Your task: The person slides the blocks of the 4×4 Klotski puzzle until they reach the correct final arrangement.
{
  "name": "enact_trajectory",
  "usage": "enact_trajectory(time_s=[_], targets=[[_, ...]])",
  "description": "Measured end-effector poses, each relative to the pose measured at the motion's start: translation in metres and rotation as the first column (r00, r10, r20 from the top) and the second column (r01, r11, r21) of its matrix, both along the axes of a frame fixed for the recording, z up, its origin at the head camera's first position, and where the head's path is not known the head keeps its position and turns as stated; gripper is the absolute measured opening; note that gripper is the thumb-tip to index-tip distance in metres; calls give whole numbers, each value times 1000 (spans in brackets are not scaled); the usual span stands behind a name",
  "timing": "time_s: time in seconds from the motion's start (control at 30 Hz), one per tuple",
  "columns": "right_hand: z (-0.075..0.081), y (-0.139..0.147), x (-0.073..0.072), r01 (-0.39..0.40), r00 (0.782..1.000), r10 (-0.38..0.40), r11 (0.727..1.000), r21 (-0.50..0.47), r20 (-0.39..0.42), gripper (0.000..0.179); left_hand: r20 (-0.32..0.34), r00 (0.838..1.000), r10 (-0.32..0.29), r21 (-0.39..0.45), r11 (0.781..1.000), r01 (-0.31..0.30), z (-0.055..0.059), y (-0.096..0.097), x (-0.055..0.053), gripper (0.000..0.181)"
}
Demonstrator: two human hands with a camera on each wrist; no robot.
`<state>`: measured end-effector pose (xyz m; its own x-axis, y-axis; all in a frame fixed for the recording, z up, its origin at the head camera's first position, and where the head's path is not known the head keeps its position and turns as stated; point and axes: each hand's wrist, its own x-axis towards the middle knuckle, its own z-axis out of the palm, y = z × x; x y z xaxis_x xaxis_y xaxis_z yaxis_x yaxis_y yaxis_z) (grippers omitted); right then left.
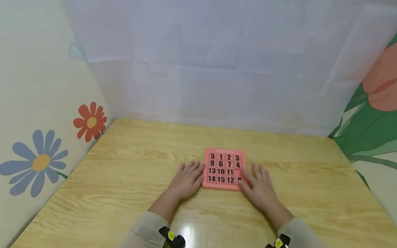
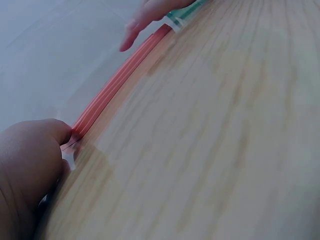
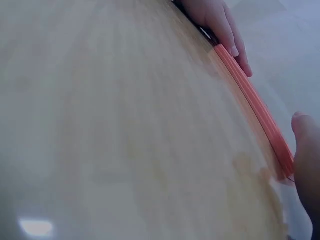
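A pink number slide puzzle (image 1: 220, 169) lies flat on the table in the head view, with black numerals on its tiles. Its top row reads 5, 1, 2, 3, and a gap shows at the right end of the third row. My left hand (image 1: 186, 181) lies along the left edge of the puzzle, fingers extended and thumb touching its side. Over the lower right corner, the thumb of my right hand (image 1: 260, 187) partly covers the 8 tile. The other right fingers stretch out beside the right edge. Both wrist views show the puzzle's thin pink side (image 2: 112, 90).
The wood-grain table (image 1: 127, 165) spreads around the puzzle. Behind it hangs a white cloth (image 1: 207, 65). Flower-patterned panels stand at the left (image 1: 20, 94) and right (image 1: 384, 128). Each sleeve carries a black wrist camera (image 1: 173, 239).
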<state>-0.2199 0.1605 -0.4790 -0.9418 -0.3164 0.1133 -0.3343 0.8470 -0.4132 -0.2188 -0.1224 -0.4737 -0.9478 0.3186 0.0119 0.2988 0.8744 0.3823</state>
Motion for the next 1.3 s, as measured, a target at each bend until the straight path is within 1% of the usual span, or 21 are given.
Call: enact_trajectory(time_s=[0.17,0.3,0.4,0.47,0.6,0.97,1.07,1.2,1.3], targets=[[-2,4,13,-34,999,33,999,-18,-42,50,2,1000,4,0,1000,-4,2,0,-1,51],[-4,6,21,-69,994,65,997,-44,-83,42,14,1000,-2,1,1000,2,1,0,-1,52],[-3,5,25,-91,990,83,994,-63,-117,35,16,1000,-4,1,1000,4,1,0,0,52],[-2,4,26,-94,989,86,994,-60,-123,33,15,1000,-3,0,1000,3,0,-1,0,52],[-3,3,25,-83,992,78,996,-41,-101,36,11,1000,0,-1,1000,0,0,-1,1,52],[-8,-1,13,-61,997,60,998,-28,-45,45,11,1000,-7,9,1000,7,-2,-1,3,52],[-8,-3,12,-55,998,53,998,-35,-37,47,10,1000,-7,11,1000,7,-2,-1,3,52],[-6,-9,15,-52,998,50,996,-71,-31,48,10,1000,-7,10,1000,7,-3,-2,3,51],[-6,-19,17,-66,997,61,994,-88,-50,48,8,1000,-6,9,1000,6,-4,-2,2,51]])
